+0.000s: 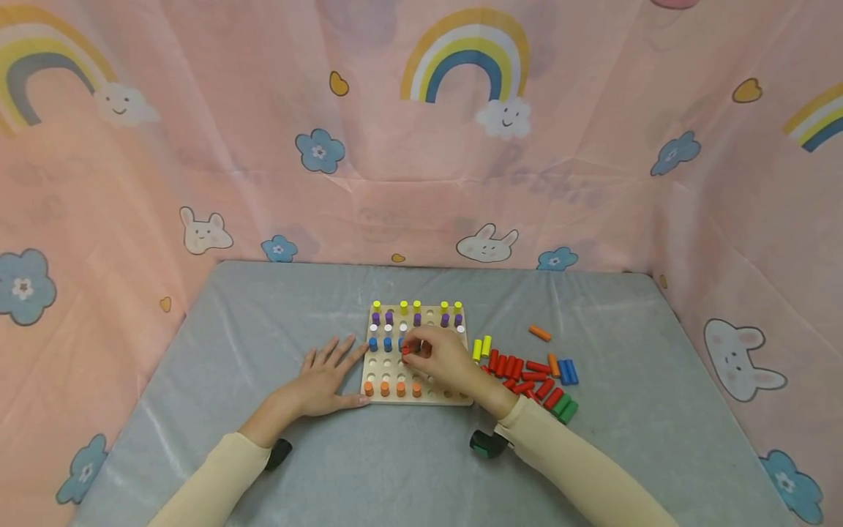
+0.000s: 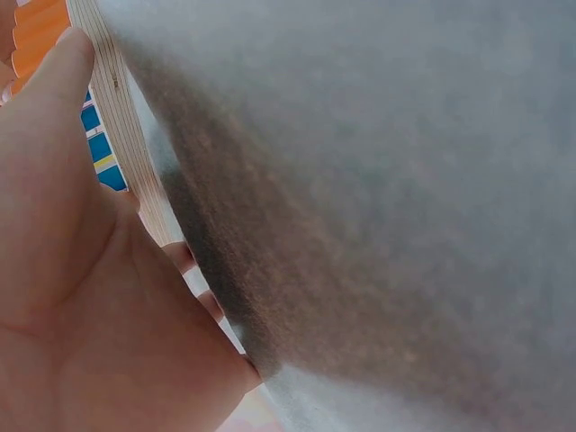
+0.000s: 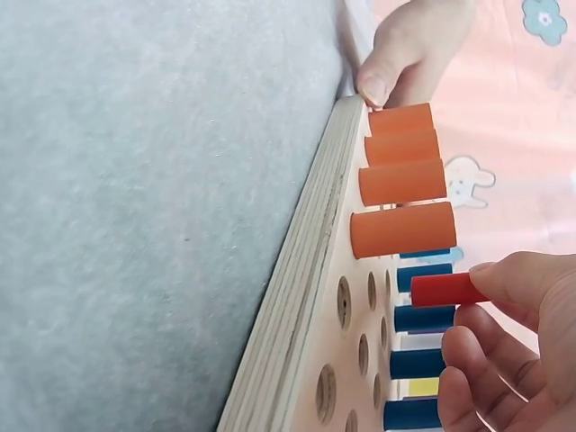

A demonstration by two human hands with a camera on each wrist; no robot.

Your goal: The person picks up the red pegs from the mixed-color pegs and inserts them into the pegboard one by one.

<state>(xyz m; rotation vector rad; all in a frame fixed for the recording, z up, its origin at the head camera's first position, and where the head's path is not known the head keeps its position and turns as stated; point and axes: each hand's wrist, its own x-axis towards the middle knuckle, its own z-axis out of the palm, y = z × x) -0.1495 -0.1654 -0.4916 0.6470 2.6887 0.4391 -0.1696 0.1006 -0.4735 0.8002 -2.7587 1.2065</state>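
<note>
Two-handed pinching and steadying, with slips possible

Pinching a red peg (image 3: pixel 445 289) between thumb and fingertip of the right hand (image 1: pixel 440 359), and curling the remaining fingers close by without gripping anything visible. Holding the peg just ahead of the palm, roughly in line with the standing pegs and apparently clear of the open holes (image 3: pixel 345 303) below the fingertips. Spreading the fingers of the left hand (image 1: pixel 323 384) wide, and touching the board (image 3: pixel 317 216) at its near corner with the thumb.

Possibly tilting the peg on contact, through gripping only its upper end, and so catching a hole's rim. Possibly bumping the blue pegs (image 3: pixel 418 364) just beyond the pinching fingertips, through crowding them with the curled fingers. Possibly nudging the orange pegs (image 3: pixel 405 231), on the near side of the same fingers, by lowering the wrist too soon.

Possibly letting the board creep, through steadying it mostly at one corner. Possibly scattering the loose red pegs (image 1: pixel 510 366) to the right of the fingers, or the green pegs (image 1: pixel 562 405) past the wrist, by sweeping the sleeve (image 1: pixel 566 457) sideways. Also hiding several holes under the right hand in the head view, and so perhaps misjudging the landing spot
</note>
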